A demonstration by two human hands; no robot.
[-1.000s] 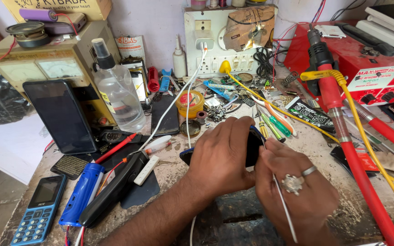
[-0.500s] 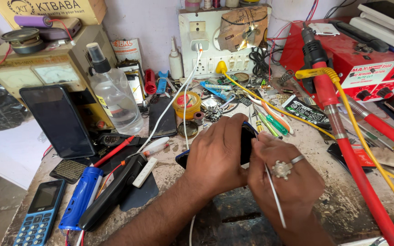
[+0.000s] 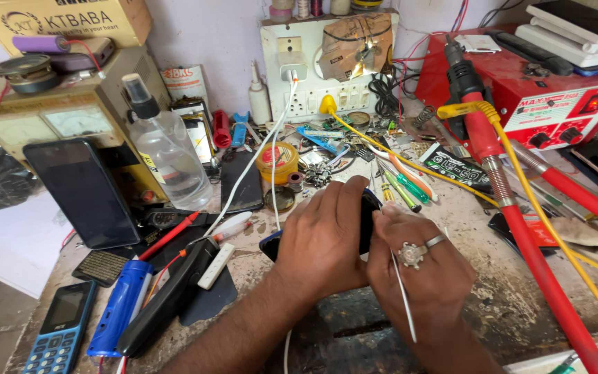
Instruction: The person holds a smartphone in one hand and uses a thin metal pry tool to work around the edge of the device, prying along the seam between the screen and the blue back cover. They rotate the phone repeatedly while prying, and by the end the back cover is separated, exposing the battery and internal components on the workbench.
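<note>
At the middle of the cluttered workbench [image 3: 493, 305] the left hand [image 3: 323, 242] lies palm-down over a dark phone [image 3: 367, 218], its fingers curled and clamped around the body so that only the phone's top edge and a bit at its lower left show. The right hand [image 3: 420, 277], wearing two rings, presses against the phone's edge from 3 o'clock, fingertips pinched together at it; what they pinch is too small to tell. A thin white cable [image 3: 404, 298] runs across the back of that hand toward 6 o'clock. At 10 o'clock from the hands stands a clear spray bottle [image 3: 164, 149], with a dark tablet [image 3: 81, 194] leaning to its left. At 8 o'clock lie a blue cylinder [image 3: 119, 308] and a blue keypad phone [image 3: 60, 336]. At 2 o'clock sits a red soldering station [image 3: 555, 104], and a thick red hose [image 3: 527, 242] slants down past the right hand
</note>
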